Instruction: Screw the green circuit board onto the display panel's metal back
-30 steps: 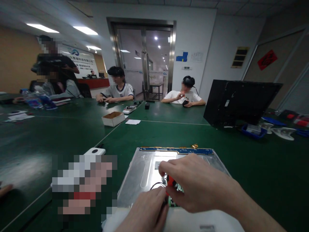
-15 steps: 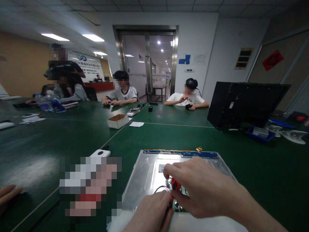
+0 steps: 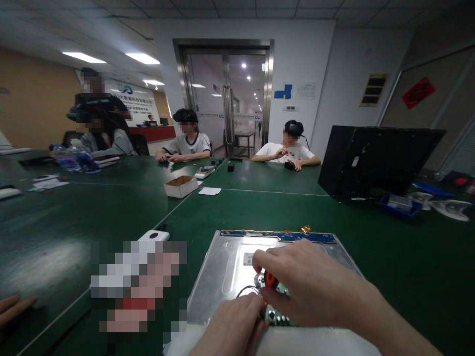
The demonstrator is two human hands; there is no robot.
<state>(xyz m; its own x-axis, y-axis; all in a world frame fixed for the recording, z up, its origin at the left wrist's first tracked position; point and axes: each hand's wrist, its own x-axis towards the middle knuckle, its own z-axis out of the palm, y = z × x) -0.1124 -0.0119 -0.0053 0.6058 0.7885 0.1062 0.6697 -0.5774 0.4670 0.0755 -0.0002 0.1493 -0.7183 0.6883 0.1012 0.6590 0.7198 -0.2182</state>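
My right hand (image 3: 315, 284) is closed around the red-and-black handle of a screwdriver (image 3: 271, 280), its thumb and forefinger on opposite sides. Below it lies a green circuit board (image 3: 284, 318) on a silver metal panel (image 3: 217, 267). A narrow blue circuit board (image 3: 311, 238) runs along the panel's far edge. My left hand (image 3: 233, 321) rests low on the panel, fingers pressed together beside the green board. Its fingertips meet the area under the screwdriver, and what they pinch, if anything, is hidden. A thin dark cable curves out near them.
Left of the panel lies a white device (image 3: 154, 236), partly pixelated. Another person's hand (image 3: 17, 307) shows at the left edge. Farther off are a cardboard box (image 3: 181, 187), a large black monitor (image 3: 374, 163) and a blue tray (image 3: 401, 207). Several people are across the green table (image 3: 245, 210).
The screwdriver handle has turned and tilted slightly in my right hand's fingers. My left hand has hardly moved. The panel stays where it was.
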